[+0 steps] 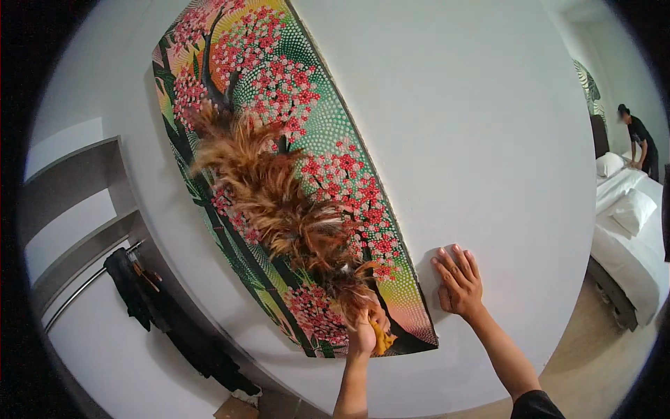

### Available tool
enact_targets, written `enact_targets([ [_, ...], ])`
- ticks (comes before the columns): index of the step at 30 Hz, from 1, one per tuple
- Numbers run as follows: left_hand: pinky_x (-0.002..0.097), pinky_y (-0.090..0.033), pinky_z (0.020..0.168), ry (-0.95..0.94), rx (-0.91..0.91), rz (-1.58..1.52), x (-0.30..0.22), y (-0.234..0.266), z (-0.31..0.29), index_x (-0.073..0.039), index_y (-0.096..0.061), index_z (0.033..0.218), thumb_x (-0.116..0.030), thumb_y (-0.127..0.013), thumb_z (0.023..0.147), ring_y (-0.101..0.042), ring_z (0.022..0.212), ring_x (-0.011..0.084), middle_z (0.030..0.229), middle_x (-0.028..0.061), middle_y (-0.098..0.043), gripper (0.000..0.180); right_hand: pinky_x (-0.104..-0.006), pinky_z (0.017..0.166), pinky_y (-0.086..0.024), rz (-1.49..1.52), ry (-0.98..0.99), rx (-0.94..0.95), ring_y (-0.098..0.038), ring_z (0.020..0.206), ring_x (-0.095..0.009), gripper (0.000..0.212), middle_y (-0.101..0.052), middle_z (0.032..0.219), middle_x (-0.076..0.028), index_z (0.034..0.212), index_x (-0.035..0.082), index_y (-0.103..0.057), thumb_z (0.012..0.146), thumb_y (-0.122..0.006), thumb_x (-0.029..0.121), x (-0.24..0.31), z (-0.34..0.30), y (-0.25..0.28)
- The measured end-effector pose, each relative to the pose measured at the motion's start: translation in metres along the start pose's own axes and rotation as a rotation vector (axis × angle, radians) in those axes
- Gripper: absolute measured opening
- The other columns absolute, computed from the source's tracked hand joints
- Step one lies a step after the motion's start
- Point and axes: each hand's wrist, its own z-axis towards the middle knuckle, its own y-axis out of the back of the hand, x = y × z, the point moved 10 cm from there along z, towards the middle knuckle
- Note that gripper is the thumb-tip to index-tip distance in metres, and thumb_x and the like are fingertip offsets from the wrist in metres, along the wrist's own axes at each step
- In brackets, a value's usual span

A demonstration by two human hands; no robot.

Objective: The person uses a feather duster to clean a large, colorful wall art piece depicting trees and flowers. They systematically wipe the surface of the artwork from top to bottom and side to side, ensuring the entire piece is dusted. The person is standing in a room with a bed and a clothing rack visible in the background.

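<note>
One duster [280,199] above left hand [362,336], wrapped round it; right hand [460,285] flat on wall [488,167].

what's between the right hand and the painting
In the head view, only a narrow, bare strip of white wall separates the right hand from the painting.

From here, the duster [272,192] is russet and brown; the painting [347,183] is flowered pink and red over dotted green. The cloth [383,341] is mustard. Bedding [621,192] at three o'clock is white; clothes [185,342] at eight, black.
</note>
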Motion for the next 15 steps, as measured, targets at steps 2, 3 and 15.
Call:
enact_targets([
  [2, 0.0272, -0.035, 0.050, -0.049, -0.005, 0.011, -0.005, 0.005, 0.000, -0.013, -0.052, 0.103, -0.047, -0.052, 0.105, -0.038, 0.054, 0.0098, 0.070, -0.0040, -0.036, 0.034, -0.0499, 0.123, -0.029, 0.010, 0.002, -0.008, -0.045, 0.144, -0.033, 0.057, -0.057, 0.149, -0.009, 0.137, 0.011, -0.063, 0.080, -0.056, 0.013, 0.001, 0.001, 0.001],
  [3, 0.0272, -0.036, 0.050, -0.076, -0.092, 0.022, -0.008, 0.011, 0.000, -0.013, -0.052, 0.103, -0.047, -0.052, 0.105, -0.038, 0.054, 0.0098, 0.070, -0.0039, -0.036, 0.034, -0.0499, 0.123, -0.029, 0.014, 0.002, -0.013, -0.045, 0.144, -0.033, 0.058, -0.057, 0.149, -0.009, 0.137, 0.011, -0.063, 0.080, -0.056, 0.013, 0.002, 0.001, 0.002],
  [15, 0.0281, -0.034, 0.049, -0.116, -0.151, 0.102, -0.011, 0.006, -0.003, -0.013, -0.051, 0.095, -0.044, -0.047, 0.108, -0.036, 0.053, 0.0095, 0.068, -0.0036, -0.035, 0.034, -0.0512, 0.122, -0.031, 0.027, -0.008, 0.009, -0.047, 0.143, -0.034, 0.062, -0.055, 0.150, -0.009, 0.138, 0.010, -0.063, 0.076, -0.057, 0.012, 0.001, 0.002, 0.002],
])
